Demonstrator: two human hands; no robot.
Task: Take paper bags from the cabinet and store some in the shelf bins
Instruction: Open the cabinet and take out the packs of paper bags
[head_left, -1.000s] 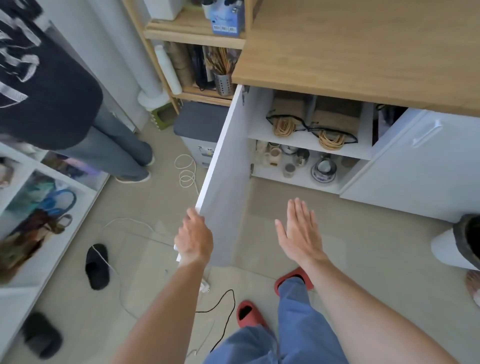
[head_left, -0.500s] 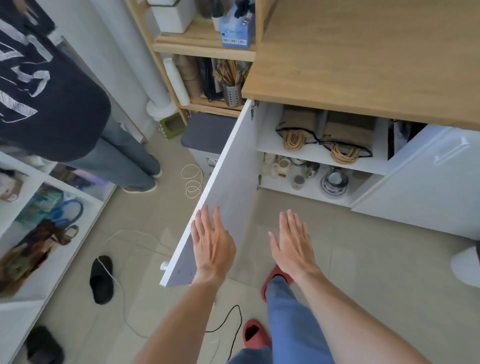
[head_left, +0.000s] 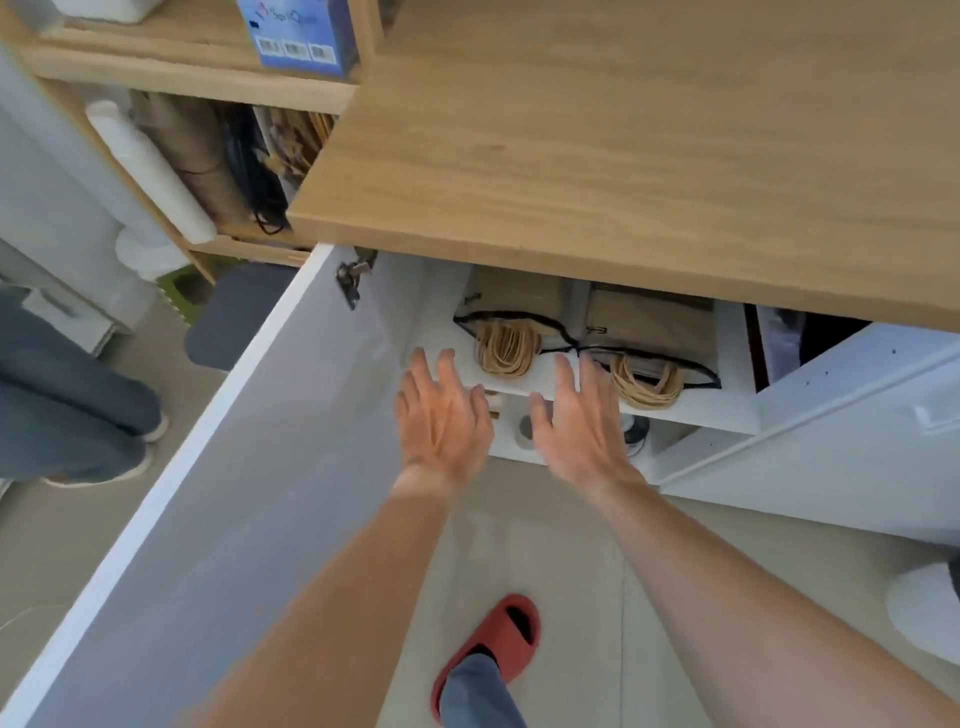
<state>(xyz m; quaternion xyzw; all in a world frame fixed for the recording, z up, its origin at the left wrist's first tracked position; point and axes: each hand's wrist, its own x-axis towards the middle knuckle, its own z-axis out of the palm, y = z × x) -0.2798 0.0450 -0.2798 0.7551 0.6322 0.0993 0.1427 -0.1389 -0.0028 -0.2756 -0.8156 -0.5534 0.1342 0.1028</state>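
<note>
Two stacks of brown paper bags lie flat on the upper shelf of the open white cabinet (head_left: 732, 364): the left stack (head_left: 519, 299) and the right stack (head_left: 649, 322), their twine handles hanging over the shelf edge. My left hand (head_left: 441, 415) and my right hand (head_left: 576, 421) reach toward that shelf, fingers straight and spread, holding nothing. The fingertips sit just short of the shelf edge, the right hand's near the gap between the stacks. The backs of the stacks are hidden under the wooden countertop (head_left: 623, 145).
The open cabinet door (head_left: 234, 493) stands at my left, close to my left arm. A second white door (head_left: 857, 441) is ajar at right. Small jars sit on the lower shelf behind my hands. Another person's legs (head_left: 67, 415) stand far left. A wooden shelf unit (head_left: 182, 67) holds rolls and a blue box.
My left hand let go of the door edge. Both hands moved forward and up to the shelf with the bags, and my view closed in on the cabinet.
</note>
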